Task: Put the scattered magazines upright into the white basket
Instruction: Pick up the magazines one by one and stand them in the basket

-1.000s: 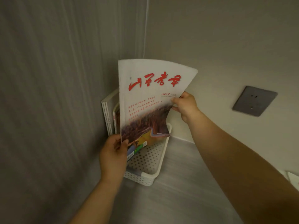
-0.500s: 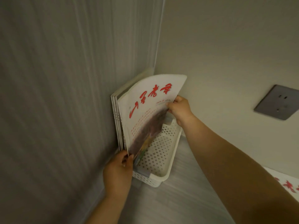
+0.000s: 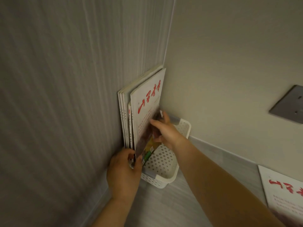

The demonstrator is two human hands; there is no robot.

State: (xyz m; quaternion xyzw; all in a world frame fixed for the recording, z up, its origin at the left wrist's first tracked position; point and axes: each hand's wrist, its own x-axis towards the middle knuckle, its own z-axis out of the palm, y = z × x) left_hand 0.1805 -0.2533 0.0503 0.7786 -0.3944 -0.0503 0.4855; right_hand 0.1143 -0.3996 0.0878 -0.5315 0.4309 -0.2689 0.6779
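Magazine with red lettering (image 3: 147, 104) stood upright in the left side of the white basket (image 3: 170, 178), against the filed magazines (image 3: 125, 102). The left hand (image 3: 123, 171) gripped its lower corner and the right hand (image 3: 165, 131) pinched its free edge. The next move probably called for letting go without tipping it, then fetching the loose magazine (image 3: 282, 192) lying right of the basket.

- Grey wood-grain surface (image 3: 164, 207) ran into a corner between two walls; whether bench or floor, could not tell.
- A pale strip (image 3: 221, 153) edged the surface along the foot of the right-hand wall.
- White perforated basket (image 3: 170, 179) sat directly on the surface, pushed into the corner, its long side along the left wall.
- The basket carried upright magazines (image 3: 124, 108), standing on edge at its left side.
- One flat magazine (image 3: 282, 194), red lettering on a white cover, lay on the surface well apart to the right, cut off by the frame edge.
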